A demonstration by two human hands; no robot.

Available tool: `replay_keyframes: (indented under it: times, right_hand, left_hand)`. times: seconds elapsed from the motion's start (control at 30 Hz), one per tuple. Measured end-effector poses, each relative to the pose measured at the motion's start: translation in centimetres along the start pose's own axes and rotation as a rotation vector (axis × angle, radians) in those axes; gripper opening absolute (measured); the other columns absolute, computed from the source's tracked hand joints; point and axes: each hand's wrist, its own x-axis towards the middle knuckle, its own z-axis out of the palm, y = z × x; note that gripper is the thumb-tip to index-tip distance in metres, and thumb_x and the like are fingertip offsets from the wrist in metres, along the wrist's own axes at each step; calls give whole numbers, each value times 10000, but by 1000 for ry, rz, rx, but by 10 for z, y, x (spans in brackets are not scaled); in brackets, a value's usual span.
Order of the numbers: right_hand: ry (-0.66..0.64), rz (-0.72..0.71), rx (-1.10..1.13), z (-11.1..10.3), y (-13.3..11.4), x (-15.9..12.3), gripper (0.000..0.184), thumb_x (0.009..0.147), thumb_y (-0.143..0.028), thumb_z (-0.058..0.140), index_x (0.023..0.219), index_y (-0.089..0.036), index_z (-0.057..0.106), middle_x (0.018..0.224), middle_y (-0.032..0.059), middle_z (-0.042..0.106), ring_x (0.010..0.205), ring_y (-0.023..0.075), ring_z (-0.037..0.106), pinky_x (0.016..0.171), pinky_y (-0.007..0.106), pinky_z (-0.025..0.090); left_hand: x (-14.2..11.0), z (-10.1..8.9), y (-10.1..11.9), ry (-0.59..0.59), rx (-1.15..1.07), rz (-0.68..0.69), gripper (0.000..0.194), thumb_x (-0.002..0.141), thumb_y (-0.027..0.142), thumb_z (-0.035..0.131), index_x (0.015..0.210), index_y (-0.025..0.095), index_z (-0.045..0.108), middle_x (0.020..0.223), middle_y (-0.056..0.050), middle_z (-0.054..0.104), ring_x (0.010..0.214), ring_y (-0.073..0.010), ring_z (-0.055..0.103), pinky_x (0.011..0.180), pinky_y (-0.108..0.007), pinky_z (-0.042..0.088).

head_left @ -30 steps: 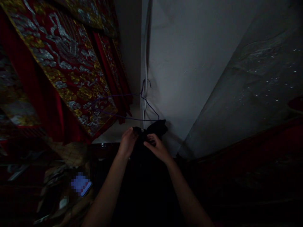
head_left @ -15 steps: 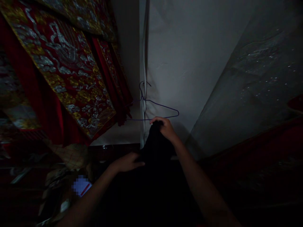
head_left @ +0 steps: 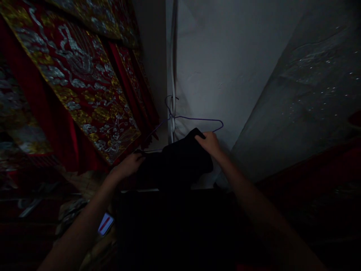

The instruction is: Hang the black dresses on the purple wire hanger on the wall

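A black garment (head_left: 175, 163) is stretched between my hands in front of a white wall. My left hand (head_left: 128, 165) grips its left edge with closed fingers. My right hand (head_left: 210, 145) pinches its upper right corner, just under the right end of a thin purple wire hanger (head_left: 194, 119). The hanger hangs by its hook beside a white cable (head_left: 172, 75) that runs down the wall. The garment's lower part disappears into the dark below.
Red hangings with gold and silver embroidery (head_left: 76, 82) cover the left side. A grey, sparkling cloth (head_left: 304, 98) slopes down on the right above a dark red surface. A small lit phone screen (head_left: 105, 223) lies low on the left among dim clutter.
My right hand has carried the garment's corner up and right to the hanger's end. My left hand has moved out left and up, spreading the cloth. The hanger has swung.
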Motion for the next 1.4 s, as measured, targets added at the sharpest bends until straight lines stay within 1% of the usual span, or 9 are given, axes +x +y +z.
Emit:
replay_keyframes:
  times: [0.23,0.5,0.63,0.77,0.93,1.07,1.13,1.23,1.4]
  right_hand:
    - [0,17,-49,-6,-8,3,411,733,-348,622,425,-214,385,439,-22,352,445,101,366,488,280,209]
    - [-30,61,-69,-6,-8,-2,391,715,-411,594,435,-215,405,444,-26,357,451,112,394,479,266,224]
    - [-55,80,-44,-4,-5,-2,377,711,-428,584,447,-215,418,450,-27,360,459,118,410,478,265,224]
    - [-93,80,31,4,-1,-8,390,733,-464,562,468,-217,417,475,-20,395,480,127,429,479,258,265]
    - [-37,-64,220,5,8,-18,363,839,-505,521,900,-177,665,929,103,711,897,253,660,811,363,513]
    - [224,-97,210,-16,28,0,484,830,-450,586,1226,-174,617,1288,158,636,1184,280,592,1035,450,451]
    - [149,-10,220,-33,37,14,429,795,-492,618,1048,-153,687,1072,139,716,1004,286,657,908,438,517]
    - [-212,155,349,-60,38,24,415,708,-555,709,809,-153,715,779,75,727,766,251,679,715,368,544]
    - [-497,313,646,-88,2,15,433,562,-537,858,793,-188,745,806,76,754,695,215,682,654,327,549]
  left_hand:
    - [48,-7,11,-21,-185,-66,182,675,328,706,565,202,634,576,-3,611,584,-175,511,582,-264,367]
    - [36,-8,5,-301,-196,-223,214,685,326,634,529,199,562,535,16,577,560,-164,521,576,-264,417]
    - [40,-18,18,-48,93,-47,295,781,409,522,605,180,580,574,6,552,610,-176,523,617,-287,410]
    - [55,-18,47,197,85,265,282,833,334,527,1042,170,623,950,-58,697,897,-219,637,824,-328,478]
    - [69,-16,65,153,68,423,385,888,204,446,1246,162,582,1010,-81,714,960,-208,658,920,-355,489]
    - [76,-25,59,146,156,451,357,904,209,419,1176,151,643,1018,-91,696,950,-220,651,918,-363,504]
    - [80,-32,54,157,201,485,342,902,209,421,1142,160,660,1076,-102,671,1011,-233,632,960,-384,490]
    - [85,-37,49,227,247,497,285,890,233,459,1059,172,681,1151,-113,608,1134,-259,564,1046,-419,431]
    - [87,-21,49,69,103,357,229,928,346,451,975,197,619,894,-35,628,868,-201,583,836,-328,482]
